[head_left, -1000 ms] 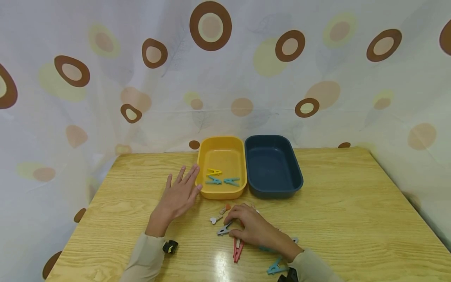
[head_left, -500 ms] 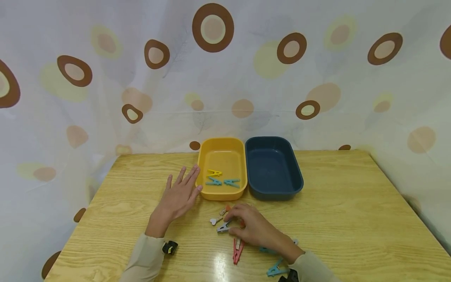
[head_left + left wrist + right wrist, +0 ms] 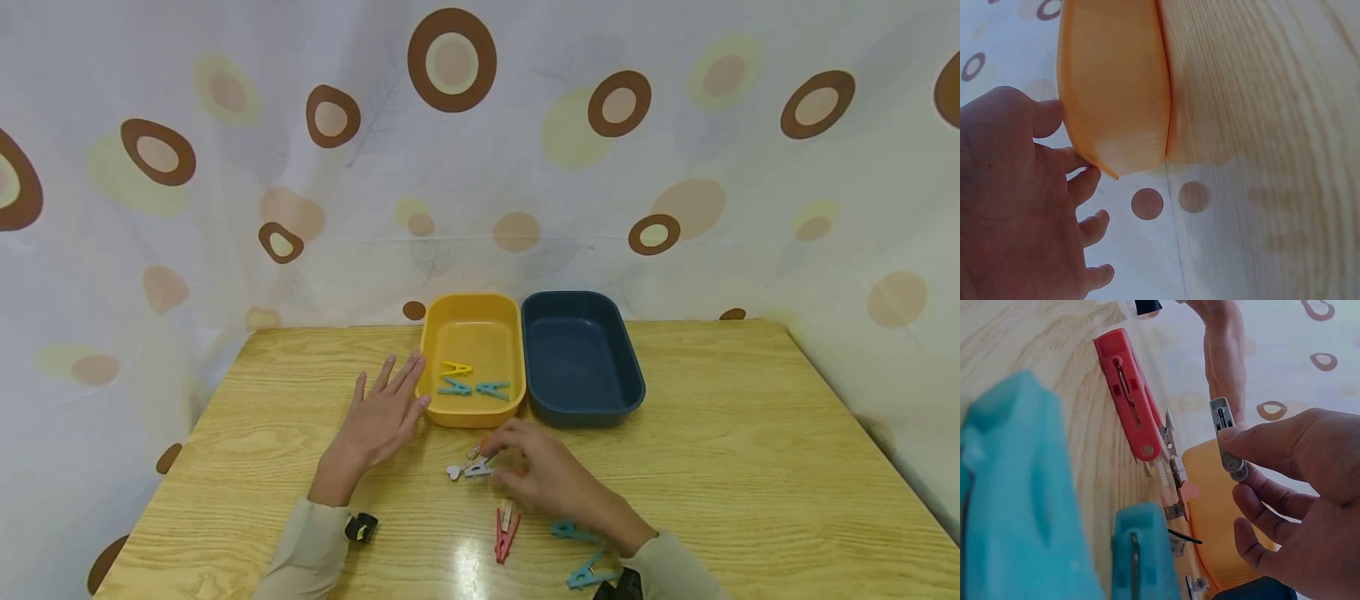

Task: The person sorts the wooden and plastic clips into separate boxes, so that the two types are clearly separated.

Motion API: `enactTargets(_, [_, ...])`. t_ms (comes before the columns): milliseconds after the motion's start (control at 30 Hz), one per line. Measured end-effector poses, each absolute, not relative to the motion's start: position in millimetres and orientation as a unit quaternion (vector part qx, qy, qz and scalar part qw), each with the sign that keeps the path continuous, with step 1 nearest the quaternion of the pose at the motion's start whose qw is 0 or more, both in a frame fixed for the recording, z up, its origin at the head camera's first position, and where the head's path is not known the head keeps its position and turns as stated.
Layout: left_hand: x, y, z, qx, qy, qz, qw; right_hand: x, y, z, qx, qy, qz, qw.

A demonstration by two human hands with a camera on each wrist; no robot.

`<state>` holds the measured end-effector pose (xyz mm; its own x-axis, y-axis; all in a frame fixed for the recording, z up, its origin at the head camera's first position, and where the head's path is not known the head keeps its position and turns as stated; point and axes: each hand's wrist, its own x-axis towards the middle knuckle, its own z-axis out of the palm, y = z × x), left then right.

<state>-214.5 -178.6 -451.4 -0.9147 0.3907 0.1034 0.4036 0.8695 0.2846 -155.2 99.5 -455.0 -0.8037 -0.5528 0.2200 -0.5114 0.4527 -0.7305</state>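
We see the right hand (image 3: pixel 551 475) pinching a grey peg (image 3: pixel 478 471) between thumb and forefinger, its other fingers loosely bent in the right wrist view. From that hand the peg lies to the left, just past the fingertips; its long axis runs roughly sideways, nose pointing left, handle ends towards us on the right. The yellow tray (image 3: pixel 480 417) sits directly beyond the peg, and the blue tray (image 3: pixel 588 417) stands beyond and to the right, so that relation, peg on the near side of the yellow tray, is the one we judge matters most. The right hand is plainly nearer to the peg; the left hand (image 3: pixel 375 421) is well apart from it, fingers spread, its thumb and fingertips touching the left rim of the yellow tray. A white heart clip (image 3: pixel 453 472) lies just left of the peg, and a red peg (image 3: pixel 507 537) lies nearer to us. Whether the peg's nose touches the table (image 3: pixel 735 475) we cannot tell from the head view. As for brands or labels, we can read no writing anywhere
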Motion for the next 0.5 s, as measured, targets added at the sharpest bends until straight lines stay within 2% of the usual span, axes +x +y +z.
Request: enactTargets(500, [-214.4,-178.7,-451.5,-0.206,-0.968,-0.144,0.028,-164.4,104.1,-447.7,-0.322,0.839,-0.433,-0.069])
